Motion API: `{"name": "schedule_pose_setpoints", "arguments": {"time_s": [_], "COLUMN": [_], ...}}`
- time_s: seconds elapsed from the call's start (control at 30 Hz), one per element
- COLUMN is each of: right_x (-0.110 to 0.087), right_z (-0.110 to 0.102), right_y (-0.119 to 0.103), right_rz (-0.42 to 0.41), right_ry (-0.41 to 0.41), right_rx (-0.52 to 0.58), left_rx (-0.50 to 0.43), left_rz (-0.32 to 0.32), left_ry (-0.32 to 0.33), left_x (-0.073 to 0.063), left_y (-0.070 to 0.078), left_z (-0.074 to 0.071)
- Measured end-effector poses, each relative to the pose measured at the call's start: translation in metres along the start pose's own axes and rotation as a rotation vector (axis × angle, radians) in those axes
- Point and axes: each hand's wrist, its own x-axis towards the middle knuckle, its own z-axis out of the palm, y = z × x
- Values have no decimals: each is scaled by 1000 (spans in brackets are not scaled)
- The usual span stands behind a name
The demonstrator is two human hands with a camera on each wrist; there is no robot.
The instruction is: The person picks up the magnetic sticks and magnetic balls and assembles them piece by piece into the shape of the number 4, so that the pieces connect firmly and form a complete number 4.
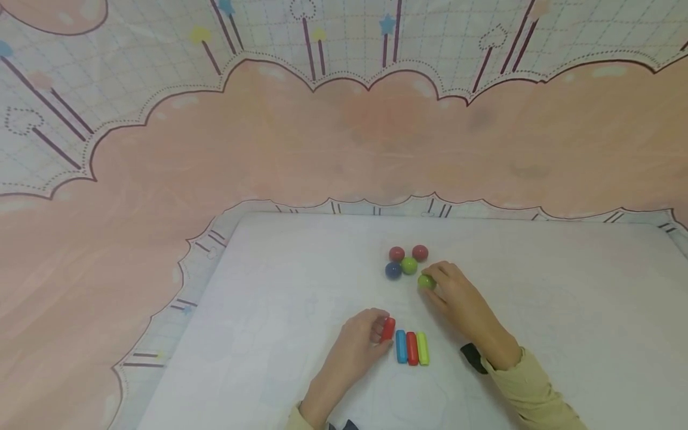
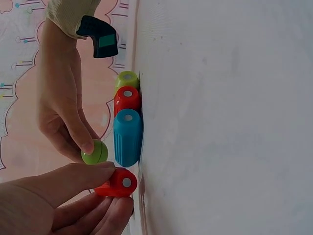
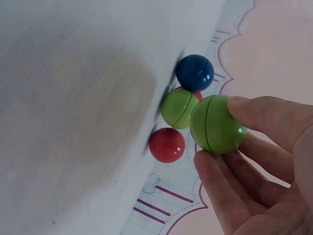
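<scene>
My left hand (image 1: 352, 343) pinches a red magnetic stick (image 1: 388, 328) between thumb and fingers; its pale metal end dot shows in the left wrist view. Just right of it, a blue stick (image 1: 401, 346), a second red stick (image 1: 412, 348) and a yellow-green stick (image 1: 423, 348) lie side by side. My right hand (image 1: 457, 298) grips a green ball (image 3: 217, 124) by thumb and fingertips. Beyond that ball sit a blue ball (image 1: 393, 270), another green ball (image 1: 409, 266) and two red balls, one left (image 1: 396, 254) and one right (image 1: 420, 252).
Everything stands on a white tabletop (image 1: 279, 286). Its far edge meets a pink and white patterned cloth (image 1: 344, 143). Dark wrist-worn pieces show at both cuffs, one by the right sleeve (image 1: 527, 382).
</scene>
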Motion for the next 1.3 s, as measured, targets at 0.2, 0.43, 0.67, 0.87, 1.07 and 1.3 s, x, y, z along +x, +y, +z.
{"name": "schedule_pose_setpoints", "arguments": {"time_s": [0.2, 0.43, 0.67, 0.87, 1.07, 1.3], "right_x": [-2, -5, -6, -7, -9, -8], "right_z": [-1, -1, 2, 2, 3, 4], "right_y": [-3, -6, -6, -8, -11, -13], "right_rz": [-3, -25, -68, -93, -111, -106], "right_ry": [5, 11, 27, 36, 46, 27], "right_rx": [-3, 4, 6, -1, 1, 1], "left_rx": [20, 44, 50, 57, 68, 92], "left_rz": [5, 12, 30, 46, 52, 69], "left_ry": [2, 2, 10, 14, 15, 19], "left_x": [4, 6, 9, 12, 16, 20], "left_y": [0, 3, 6, 6, 9, 12], "left_z": [-1, -2, -2, -1, -1, -2]}}
